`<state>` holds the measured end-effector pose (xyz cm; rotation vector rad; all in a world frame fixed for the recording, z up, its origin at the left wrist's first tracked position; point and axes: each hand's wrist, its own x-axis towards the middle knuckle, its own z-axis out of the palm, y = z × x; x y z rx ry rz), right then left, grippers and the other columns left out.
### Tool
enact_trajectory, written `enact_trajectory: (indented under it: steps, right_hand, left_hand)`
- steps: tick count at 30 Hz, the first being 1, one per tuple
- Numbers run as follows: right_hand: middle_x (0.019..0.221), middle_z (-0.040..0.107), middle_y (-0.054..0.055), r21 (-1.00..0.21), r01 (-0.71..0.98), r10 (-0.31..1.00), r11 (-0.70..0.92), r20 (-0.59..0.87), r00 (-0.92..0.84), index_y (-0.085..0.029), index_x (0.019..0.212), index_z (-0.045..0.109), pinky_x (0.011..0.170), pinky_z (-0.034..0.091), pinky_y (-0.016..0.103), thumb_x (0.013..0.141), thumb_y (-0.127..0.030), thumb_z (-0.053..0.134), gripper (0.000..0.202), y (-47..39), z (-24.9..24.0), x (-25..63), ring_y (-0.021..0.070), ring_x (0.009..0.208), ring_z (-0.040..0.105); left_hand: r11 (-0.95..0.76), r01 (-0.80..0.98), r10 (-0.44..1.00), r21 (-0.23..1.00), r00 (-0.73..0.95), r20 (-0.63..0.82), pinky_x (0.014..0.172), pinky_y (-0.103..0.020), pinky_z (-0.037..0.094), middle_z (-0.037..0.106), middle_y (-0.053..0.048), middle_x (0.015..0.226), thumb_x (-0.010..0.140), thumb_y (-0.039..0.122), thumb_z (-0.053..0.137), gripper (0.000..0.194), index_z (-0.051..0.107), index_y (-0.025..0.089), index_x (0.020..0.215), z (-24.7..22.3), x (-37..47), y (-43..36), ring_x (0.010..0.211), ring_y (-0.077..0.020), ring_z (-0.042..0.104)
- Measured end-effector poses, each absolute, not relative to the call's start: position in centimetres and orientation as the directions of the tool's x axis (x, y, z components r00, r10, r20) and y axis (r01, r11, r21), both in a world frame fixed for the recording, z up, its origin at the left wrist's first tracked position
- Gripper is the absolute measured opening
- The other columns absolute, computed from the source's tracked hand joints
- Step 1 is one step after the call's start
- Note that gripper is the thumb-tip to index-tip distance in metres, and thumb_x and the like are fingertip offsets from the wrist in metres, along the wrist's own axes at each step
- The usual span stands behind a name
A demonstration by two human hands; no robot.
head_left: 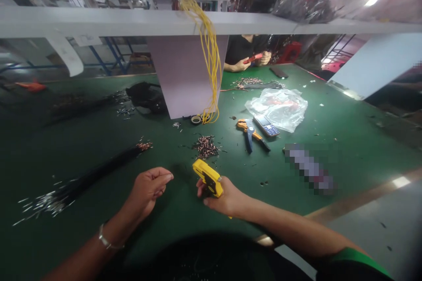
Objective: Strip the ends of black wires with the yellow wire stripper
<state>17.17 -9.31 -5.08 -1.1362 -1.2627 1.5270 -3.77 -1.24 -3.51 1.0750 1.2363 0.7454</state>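
The right hand (pixel 231 197) is wrapped around a yellow tool (pixel 207 178), its fingers curled about the handles and the tool's head pointing away from the body. The left hand (pixel 148 191) is beside it, a gap apart, thumb and fingertips pressed together; whether anything thin is pinched between them, I cannot tell. A bracelet (pixel 107 239) circles the left wrist.

Just beyond the tool, a loose pile of scraps (pixel 206 146), dark and copper-coloured, lies on the green tabletop (pixel 356 145). To the left of the left hand, a bundle of black wires (pixel 102 173) lies slantwise, its copper ends near the pile and its silvery ends toward the near left.

Right of the pile are pliers (pixel 251 134) with their handles spread, and just beside them a phone (pixel 266 125), keypad up. A clear bag (pixel 280 107) lies crumpled behind the phone. Farther right is a long thing (pixel 308 169), too blurred to make out.

Behind the pile, yellow wires (pixel 211 61) hang from the shelf (pixel 115 22) down in front of an upright panel (pixel 187 74), reaching the tape (pixel 196 119) at its foot. A black bag (pixel 147 96) sits left of the panel. Across the tabletop, another person's hands (pixel 243 66) hold something red (pixel 253 58), near a second heap of wires (pixel 257 83).
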Motion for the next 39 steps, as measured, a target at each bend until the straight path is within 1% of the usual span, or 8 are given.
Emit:
enact_trajectory:
  steps: [5,8,11,15,22,26,31,39]
  right_hand:
    - [0.079,0.061,0.0,-0.97,-0.114,0.942,-0.215,-0.175,-0.286,-0.018,0.09,0.054,0.072,0.048,0.032,0.059,-0.01,0.064,0.034,-9.0,-5.4,17.4,0.0146,0.075,0.057]
    - [0.086,0.063,0.002,-0.976,-0.125,0.927,-0.178,-0.124,-0.354,-0.017,0.095,0.055,0.074,0.048,0.032,0.059,-0.012,0.067,0.038,-8.9,-5.4,17.8,0.0152,0.079,0.058]
    - [0.092,0.065,0.004,-0.983,-0.148,0.907,-0.112,-0.04,-0.419,-0.016,0.101,0.056,0.081,0.047,0.033,0.06,-0.011,0.067,0.042,-8.8,-5.5,18.2,0.0162,0.085,0.059]
    - [0.095,0.065,0.005,-0.985,-0.164,0.885,-0.051,0.031,-0.464,-0.016,0.101,0.057,0.086,0.046,0.035,0.061,-0.011,0.068,0.042,-8.6,-5.6,18.5,0.0183,0.092,0.058]
    - [0.088,0.062,0.002,-0.985,-0.166,0.875,-0.036,0.049,-0.482,-0.015,0.091,0.064,0.084,0.046,0.032,0.061,-0.013,0.068,0.03,-8.2,-5.3,18.7,0.0163,0.083,0.055]
    - [0.088,0.061,0.002,-0.988,-0.138,0.873,-0.062,0.014,-0.487,-0.015,0.091,0.063,0.08,0.046,0.03,0.061,-0.013,0.066,0.03,-8.2,-4.7,18.6,0.0151,0.08,0.055]
    - [0.089,0.061,0.001,-0.991,-0.006,0.887,-0.137,-0.119,-0.447,-0.016,0.088,0.061,0.075,0.046,0.026,0.061,-0.007,0.061,0.029,-8.4,-4.2,18.0,0.0133,0.078,0.055]
    - [0.082,0.062,-0.002,-0.978,0.004,0.898,-0.207,-0.191,-0.395,-0.017,0.087,0.061,0.072,0.046,0.024,0.061,-0.008,0.061,0.028,-8.7,-4.8,17.6,0.0114,0.072,0.056]
  left_hand:
    - [0.365,0.113,0.903,0.924,0.197,-0.381,0.04,-0.017,0.016,0.039,0.007,0.04,0.055,0.031,0.077,0.025,0.063,0.012,0.06,-3.7,-3.5,-1.1,0.037,-0.0026,0.028]
    - [0.377,0.119,0.899,0.918,0.193,-0.394,0.04,-0.017,0.015,0.04,0.007,0.04,0.055,0.032,0.077,0.026,0.064,0.011,0.062,-4.0,-3.7,-0.9,0.038,-0.0026,0.028]
    - [0.381,0.119,0.898,0.917,0.19,-0.398,0.04,-0.017,0.016,0.039,0.008,0.039,0.055,0.033,0.078,0.026,0.065,0.011,0.062,-4.4,-3.8,-0.6,0.037,-0.0025,0.028]
    - [0.373,0.136,0.904,0.918,0.171,-0.393,0.04,-0.017,0.015,0.039,0.007,0.039,0.054,0.033,0.078,0.027,0.065,0.011,0.063,-4.8,-3.9,-0.4,0.037,-0.0021,0.028]
    - [0.368,0.144,0.899,0.919,0.199,-0.391,0.04,-0.016,0.015,0.04,0.007,0.042,0.056,0.033,0.078,0.028,0.065,0.01,0.065,-5.7,-4.1,-0.1,0.038,-0.0021,0.028]
    - [0.368,0.143,0.902,0.919,0.185,-0.39,0.04,-0.016,0.015,0.041,0.007,0.041,0.055,0.033,0.079,0.028,0.065,0.01,0.065,-5.7,-3.9,0.0,0.038,-0.0022,0.029]
    - [0.393,0.135,0.896,0.909,0.165,-0.412,0.039,-0.015,0.017,0.041,0.006,0.04,0.05,0.032,0.081,0.029,0.067,0.01,0.063,-5.5,-3.9,0.1,0.038,-0.0023,0.031]
    - [0.437,0.097,0.89,0.894,0.093,-0.445,0.038,-0.013,0.027,0.053,0.003,0.046,0.037,0.021,0.083,0.029,0.07,0.012,0.061,-5.0,-3.5,0.4,0.041,-0.0038,0.041]
